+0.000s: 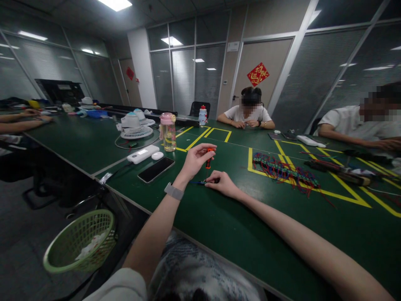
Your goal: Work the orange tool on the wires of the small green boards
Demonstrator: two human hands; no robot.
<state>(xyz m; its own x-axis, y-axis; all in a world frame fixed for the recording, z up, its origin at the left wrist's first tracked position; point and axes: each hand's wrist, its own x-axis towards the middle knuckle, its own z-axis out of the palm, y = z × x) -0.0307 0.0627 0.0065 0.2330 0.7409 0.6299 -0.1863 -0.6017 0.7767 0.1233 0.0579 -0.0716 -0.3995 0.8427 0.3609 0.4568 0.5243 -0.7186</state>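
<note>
My left hand [194, 162], with a grey band on its wrist, is closed on the orange-and-black handle of a small screwdriver [209, 160]. The screwdriver stands upright, its thin shaft pointing down at a small circuit board [202, 182] on the green table [213, 225]. My right hand [223, 184] rests on the tabletop, fingers pinched at the board's right end. A dark wire seems to run out from the board's left side. Whether the screwdriver's tip touches a screw is too small to tell.
Left of my hands lie a black phone [156, 169], a white power bank [143, 154] and a white round case [157, 156]. Behind stand a pink-lidded bottle [169, 136] and white fans [136, 130]. Wired boards [285, 170] lie right. A green basket [108, 221] stands below; people sit around.
</note>
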